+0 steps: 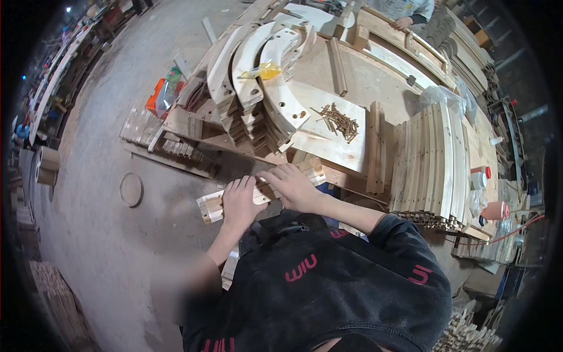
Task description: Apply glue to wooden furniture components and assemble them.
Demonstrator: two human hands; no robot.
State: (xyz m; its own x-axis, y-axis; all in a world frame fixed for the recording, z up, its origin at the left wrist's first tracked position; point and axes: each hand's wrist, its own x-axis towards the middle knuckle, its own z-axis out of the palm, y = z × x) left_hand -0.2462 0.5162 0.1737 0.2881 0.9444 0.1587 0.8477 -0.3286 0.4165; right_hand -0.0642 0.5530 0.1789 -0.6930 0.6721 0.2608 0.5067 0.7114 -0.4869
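Observation:
In front of my body, close to the workbench's near edge, I hold a pale wooden piece (211, 207) with holes and long grooves or seams. It may be more than one slat side by side; I cannot tell. My left hand (241, 202) is wrapped over it left of the middle. Beside it my right hand (296, 189) grips from above, its fingers close to the left hand's. Both palms hide the middle of the wood. Beyond my hands, stacked curved wooden parts (287, 105) with drilled holes stand on the bench. A loose pile of thin brown screws (339, 122) lies right of them.
Curved slats (425, 164) stand packed together at the bench's right. Short boards (376, 146) lie beside them. A yellow item in clear plastic (267, 71) rests on the curved stack. Across the bench is another person's hand (403, 23). A round disc (132, 190) lies on the floor.

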